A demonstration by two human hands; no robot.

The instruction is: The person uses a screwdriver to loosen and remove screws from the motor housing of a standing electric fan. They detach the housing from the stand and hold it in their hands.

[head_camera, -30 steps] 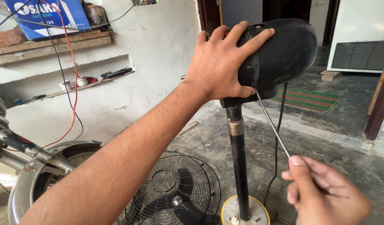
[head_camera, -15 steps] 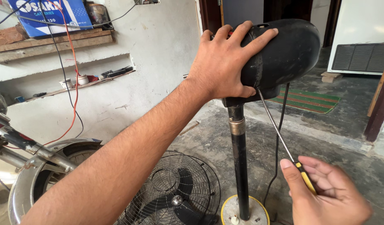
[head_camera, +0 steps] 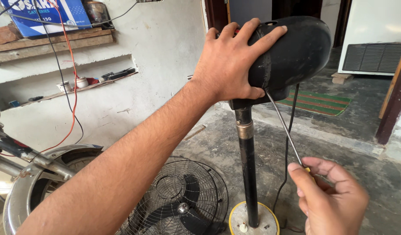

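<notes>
Left hand (head_camera: 228,65) stays clamped on the rounded black plastic fan motor housing (head_camera: 292,54) while right hand (head_camera: 333,198), regripping, closes around the long yellow-handled steel screwdriver (head_camera: 284,128) angled underneath.

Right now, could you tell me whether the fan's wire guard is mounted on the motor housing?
No, the wire guard lies on the floor beside the stand, while the motor housing sits bare atop it.
</notes>
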